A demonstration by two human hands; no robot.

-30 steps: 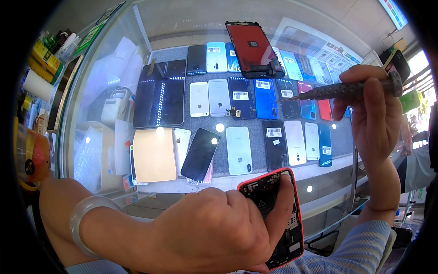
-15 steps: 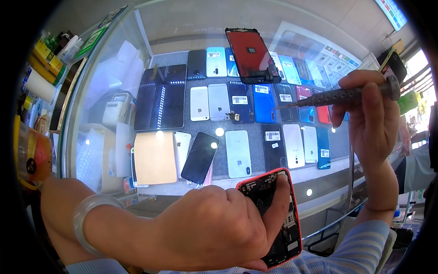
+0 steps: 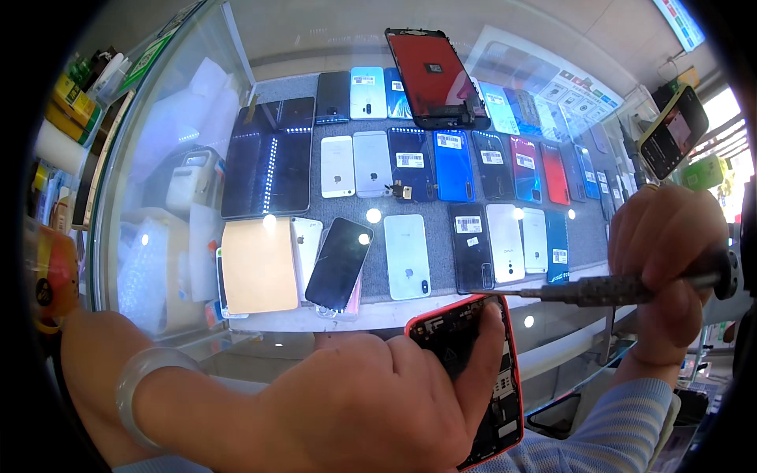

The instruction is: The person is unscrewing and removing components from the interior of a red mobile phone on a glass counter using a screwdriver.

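An opened phone (image 3: 445, 335) with a red frame and bare inner parts is held in my left hand (image 3: 371, 402). The index finger lies along its inside, the fingertip at the top edge; the fist hides much of its lower left. In my right hand (image 3: 670, 244) is a slim grey screwdriver (image 3: 591, 291), held level and pointing left. The tip of its shaft is at the phone's top edge; whether it touches is hard to tell. Beyond, a detached screen assembly (image 3: 434, 75) with a red back lies on the glass counter, a small metal part (image 3: 400, 191) nearer to me.
Below the glass, several phones lie in rows on grey cloth, among them a blue phone (image 3: 453, 165). A tan box (image 3: 260, 264) and a black tablet (image 3: 268, 169) are at the left. Another phone (image 3: 676, 130) stands upright at the right, beyond my hand. Bottles and packages crowd the far left.
My right hand has come down and toward me with the screwdriver, bringing its tip from above the counter to the phone's top edge. The left hand keeps its hold on the phone.
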